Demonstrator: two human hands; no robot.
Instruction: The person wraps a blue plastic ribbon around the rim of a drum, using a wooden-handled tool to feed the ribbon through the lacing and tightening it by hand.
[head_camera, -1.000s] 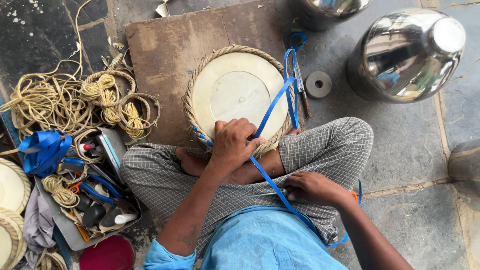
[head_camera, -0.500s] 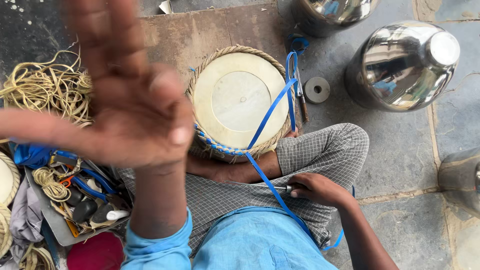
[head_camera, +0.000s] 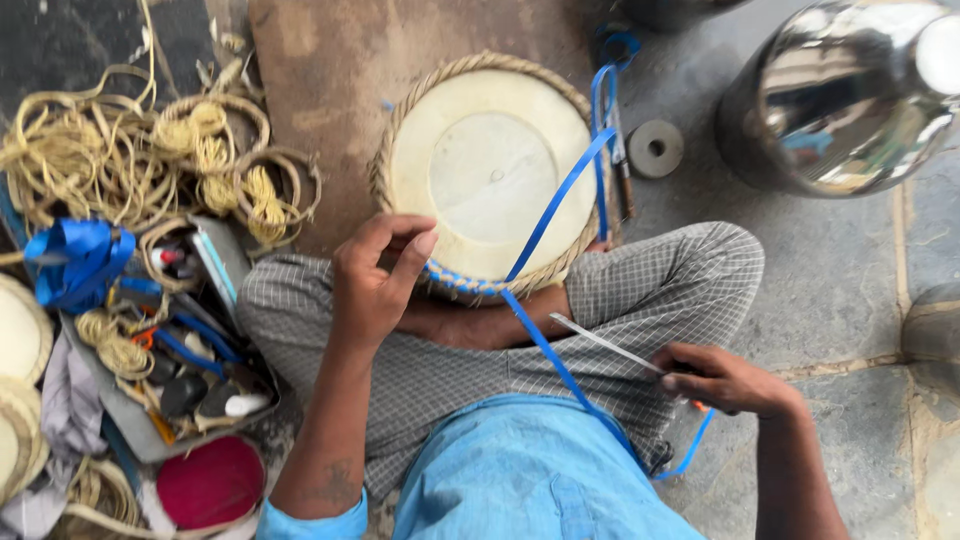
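Left hand (head_camera: 375, 285): fingers bent in a loose grasp at the near rim of the round drum head with pale skin and braided fibre edge (head_camera: 490, 175), fingertips close to the blue lacing on that rim; whether they pinch the lacing cannot be told. Right hand (head_camera: 725, 380): closed around a thin flat metal strip (head_camera: 605, 345), held over the right knee. Flat blue plastic strap (head_camera: 545, 215): runs from the far right rim across the drum skin, over the near rim and down across the lap toward the right hand. Drum position: on a brown board (head_camera: 330, 90), propped against the crossed legs in checked cloth (head_camera: 690, 275). Left of the legs: coils of tan cord (head_camera: 90, 160) and a tray of small tools (head_camera: 180, 370). Upper right: a polished steel vessel (head_camera: 850, 90), well apart from the drum.
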